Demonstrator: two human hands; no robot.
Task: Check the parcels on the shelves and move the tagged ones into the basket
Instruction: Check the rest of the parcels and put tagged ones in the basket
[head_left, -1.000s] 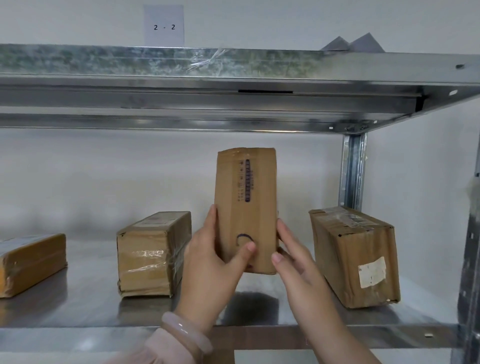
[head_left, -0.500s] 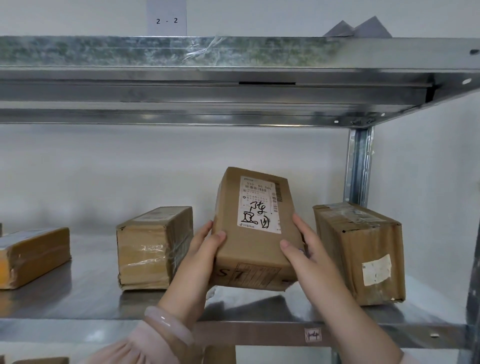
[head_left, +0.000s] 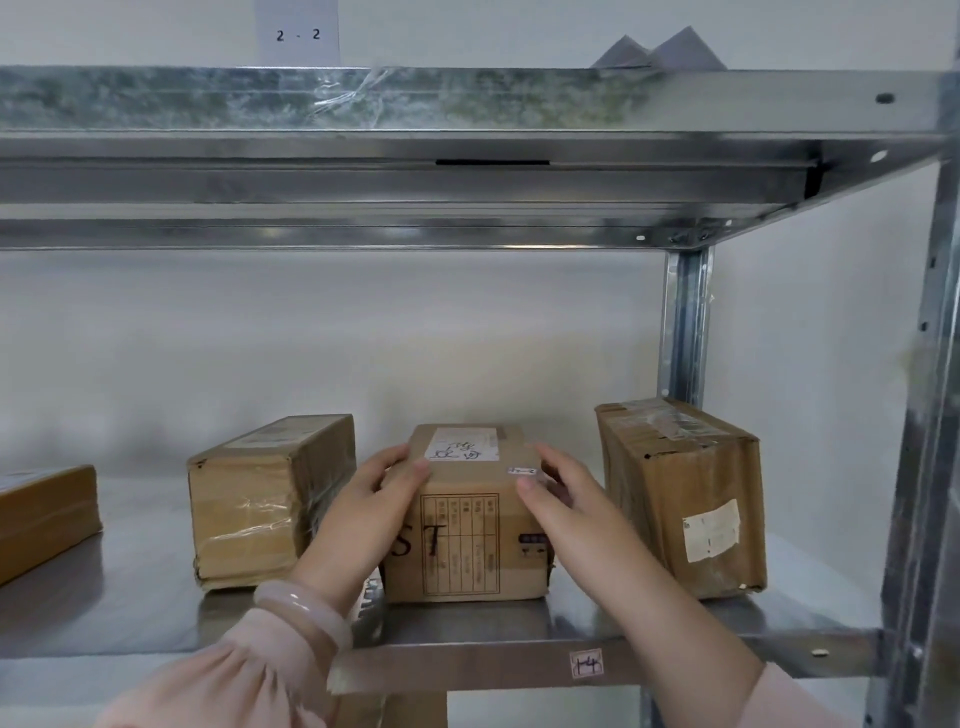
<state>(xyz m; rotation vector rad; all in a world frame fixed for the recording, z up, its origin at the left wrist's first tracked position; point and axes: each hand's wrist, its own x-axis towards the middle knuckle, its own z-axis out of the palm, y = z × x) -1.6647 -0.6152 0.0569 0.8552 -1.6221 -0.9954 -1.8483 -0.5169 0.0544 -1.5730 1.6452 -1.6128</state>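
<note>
Left hand (head_left: 363, 514), right hand (head_left: 576, 514) on parcel (head_left: 462, 545)

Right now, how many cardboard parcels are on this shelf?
4: the far-left parcel; the taped parcel left of centre; the middle parcel between the left hand and right hand; the right parcel. More may hide offscreen.
</note>
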